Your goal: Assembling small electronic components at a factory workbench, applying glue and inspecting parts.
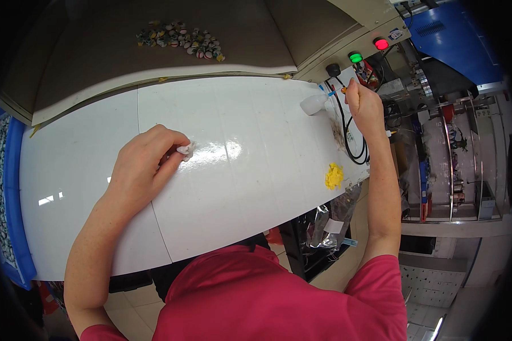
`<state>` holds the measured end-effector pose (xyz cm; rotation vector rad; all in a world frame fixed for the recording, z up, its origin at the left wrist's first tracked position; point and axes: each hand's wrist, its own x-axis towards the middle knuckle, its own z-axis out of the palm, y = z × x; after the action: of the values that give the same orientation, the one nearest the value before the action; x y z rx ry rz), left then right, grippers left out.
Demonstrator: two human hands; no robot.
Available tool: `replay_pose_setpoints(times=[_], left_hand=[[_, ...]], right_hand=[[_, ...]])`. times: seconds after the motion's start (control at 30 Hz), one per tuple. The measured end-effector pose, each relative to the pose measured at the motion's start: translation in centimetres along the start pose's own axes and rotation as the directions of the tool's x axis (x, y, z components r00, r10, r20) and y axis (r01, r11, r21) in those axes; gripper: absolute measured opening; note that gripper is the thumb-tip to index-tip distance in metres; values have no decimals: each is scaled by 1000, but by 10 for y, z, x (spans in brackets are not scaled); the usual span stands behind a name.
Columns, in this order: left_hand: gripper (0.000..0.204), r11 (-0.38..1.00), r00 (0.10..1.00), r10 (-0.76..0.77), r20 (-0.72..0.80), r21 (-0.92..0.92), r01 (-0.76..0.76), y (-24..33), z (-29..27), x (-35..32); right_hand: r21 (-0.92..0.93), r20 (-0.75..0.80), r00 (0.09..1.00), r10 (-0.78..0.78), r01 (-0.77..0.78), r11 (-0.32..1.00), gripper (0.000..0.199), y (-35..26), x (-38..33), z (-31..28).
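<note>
My left hand [148, 162] is over the middle of the white tabletop [239, 182], its thumb and fingers pinching a small crumpled white wad [186, 150] that looks like tissue or cloth. At the back right, my right hand [365, 108] is raised by the machine's front panel, fingers closed. A small orange piece [344, 90] shows at its fingertips; whether I grip it or something else, I cannot make out. Left of that hand, a translucent white bottle [314, 104] with a blue tip lies tilted on the table.
Behind the table, a machine opening [239, 42] holds a pile of small round parts [182, 40]. Green and red lit buttons [355, 57] sit on its panel. Black cables [350, 142] hang near my right arm. Yellow scraps [334, 176] lie at the right edge; a blue bin [17, 227] of parts stands left.
</note>
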<state>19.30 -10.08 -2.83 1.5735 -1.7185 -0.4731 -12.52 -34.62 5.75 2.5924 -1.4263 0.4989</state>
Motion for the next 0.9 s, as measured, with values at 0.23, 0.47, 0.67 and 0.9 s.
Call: replay_pose_setpoints(times=[0.23, 0.47, 0.67, 0.9], left_hand=[[12, 1000, 1000, -3, 1, -8, 3, -1, 1, 0], [12, 1000, 1000, -5, 0, -9, 5, -1, 3, -1], [12, 1000, 1000, -7, -5, -4, 7, -5, 3, -3], [12, 1000, 1000, 26, -7, 1, -26, 0, -6, -3]], right_hand=[[53, -4, 1000, -6, 6, 999, 46, 0, -1, 2], [150, -15, 1000, 9, -7, 989, 51, 0, -6, 8], [340, 34, 989, 143, -146, 929, 58, 8, -6, 14], [523, 409, 819, 402, -572, 632, 35, 26, -35, 34]])
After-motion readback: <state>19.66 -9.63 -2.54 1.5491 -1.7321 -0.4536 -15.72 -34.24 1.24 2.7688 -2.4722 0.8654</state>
